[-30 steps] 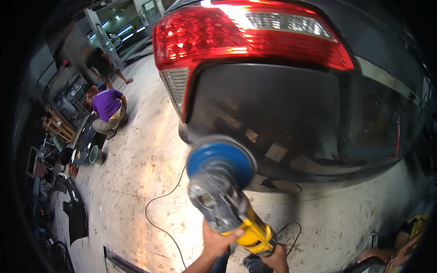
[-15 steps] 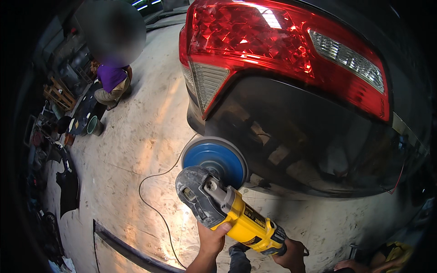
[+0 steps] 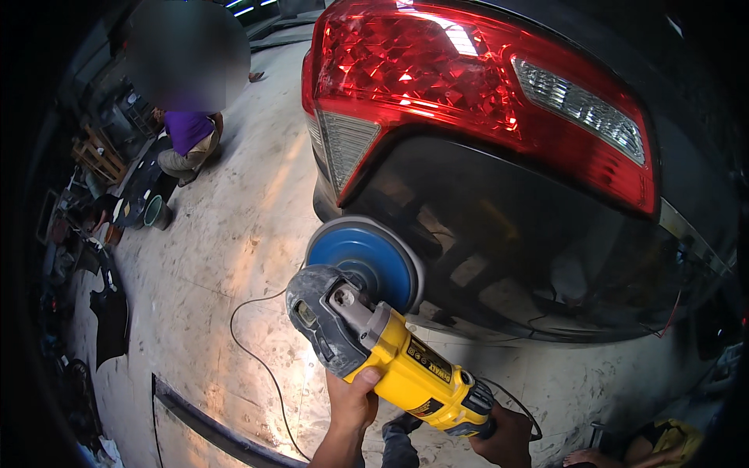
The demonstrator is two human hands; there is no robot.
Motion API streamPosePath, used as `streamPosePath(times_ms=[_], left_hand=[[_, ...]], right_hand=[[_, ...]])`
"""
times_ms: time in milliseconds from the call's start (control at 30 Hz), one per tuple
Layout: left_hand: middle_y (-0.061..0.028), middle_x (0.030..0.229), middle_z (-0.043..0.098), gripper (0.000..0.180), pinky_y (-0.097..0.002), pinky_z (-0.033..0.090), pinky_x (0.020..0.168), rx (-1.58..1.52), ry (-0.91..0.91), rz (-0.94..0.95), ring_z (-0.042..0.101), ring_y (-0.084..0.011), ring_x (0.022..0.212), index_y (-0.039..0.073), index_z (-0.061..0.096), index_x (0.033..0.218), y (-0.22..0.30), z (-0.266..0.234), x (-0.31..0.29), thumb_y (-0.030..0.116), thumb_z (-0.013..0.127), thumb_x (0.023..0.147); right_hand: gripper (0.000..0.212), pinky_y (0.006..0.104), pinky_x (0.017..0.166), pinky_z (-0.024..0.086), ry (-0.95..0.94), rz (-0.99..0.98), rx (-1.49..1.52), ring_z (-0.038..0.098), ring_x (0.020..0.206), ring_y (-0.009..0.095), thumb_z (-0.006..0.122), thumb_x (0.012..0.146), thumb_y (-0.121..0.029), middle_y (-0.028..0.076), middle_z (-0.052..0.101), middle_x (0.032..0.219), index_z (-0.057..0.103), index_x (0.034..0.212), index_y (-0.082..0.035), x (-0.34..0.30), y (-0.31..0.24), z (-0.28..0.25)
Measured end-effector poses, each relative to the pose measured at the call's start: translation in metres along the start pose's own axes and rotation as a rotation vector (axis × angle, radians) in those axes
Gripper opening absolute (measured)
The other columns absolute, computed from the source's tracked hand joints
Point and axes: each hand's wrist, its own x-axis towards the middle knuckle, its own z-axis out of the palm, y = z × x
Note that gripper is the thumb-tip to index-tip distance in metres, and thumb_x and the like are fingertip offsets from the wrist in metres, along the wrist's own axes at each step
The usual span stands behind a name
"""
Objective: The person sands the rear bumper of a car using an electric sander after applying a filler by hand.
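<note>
Both my hands hold a yellow and black corded polisher (image 3: 413,373) with a blue backing plate and a grey pad. My left hand (image 3: 353,399) wraps under the front of its body, thumb up along the side. At the rear end, my right hand (image 3: 505,438) is closed round the handle; its fingers are partly hidden. The pad (image 3: 417,269) is against or very near the corner of a glossy dark car bumper (image 3: 499,242); actual contact is hard to make out. Above the bumper sits a red tail light (image 3: 421,78) with clear sections.
A thin cord (image 3: 253,355) loops over the pale, stained floor. At the far left a person in a purple top (image 3: 189,134) crouches by a green bucket (image 3: 157,212). Dark car panels (image 3: 109,316) lie along the left. Another person's arm and leg (image 3: 655,448) show at lower right.
The polisher's head has shifted slightly left and up along the bumper corner, both hands still on it. The car appears slightly further left in view.
</note>
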Motion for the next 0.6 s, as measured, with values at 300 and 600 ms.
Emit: streamPosePath(times_ms=[300, 600], left_hand=[[-0.0156, 0.121, 0.050, 0.091, -0.0392, 0.045, 0.095, -0.081, -0.047, -0.063, 0.053, -0.0280, 0.110, -0.003, 0.033, 0.130, 0.000, 0.005, 0.003, 0.037, 0.082, 0.064], [-0.0156, 0.121, 0.054, 0.091, -0.0383, 0.047, 0.092, -0.104, -0.105, -0.078, 0.056, -0.0275, 0.108, -0.003, 0.041, 0.128, -0.009, 0.015, 0.001, 0.055, 0.074, 0.067]], right_hand=[[0.037, 0.0388, 0.054, 0.050, 0.098, -0.045, -0.103, 0.060, 0.059, 0.029, 0.066, 0.063, -0.015, 0.009, 0.063, 0.069, 0.065, 0.099, -0.016, 0.001, -0.023, -0.034], [0.038, 0.0404, 0.056, 0.050, 0.081, -0.026, -0.258, 0.062, 0.063, 0.029, 0.066, 0.064, -0.015, 0.008, 0.064, 0.074, 0.061, 0.102, -0.016, 0.001, -0.035, -0.073]])
